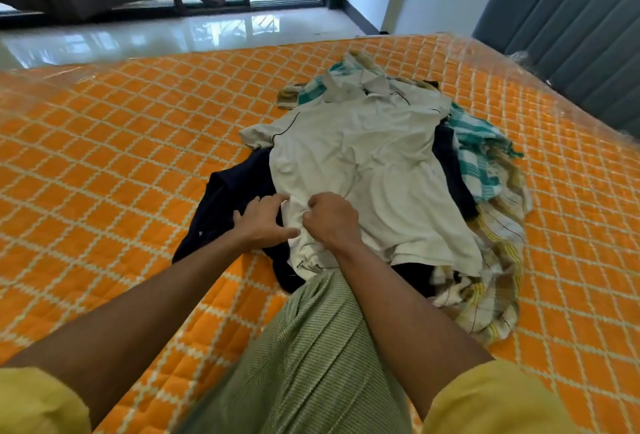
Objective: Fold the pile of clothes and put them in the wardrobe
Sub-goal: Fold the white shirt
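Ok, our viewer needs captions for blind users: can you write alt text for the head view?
A person's right hand bunches the near hem of a white polo shirt atop a pile of clothes on an orange quilted mattress. The left hand rests beside it, on a dark garment.

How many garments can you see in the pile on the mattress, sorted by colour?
White polo shirt: 1
Dark navy garment: 1, though its separate patches may be more than one piece
Teal-and-white checked cloth: 1
Yellow-and-brown checked cloth: 1
Total: 4 visible, possibly more underneath
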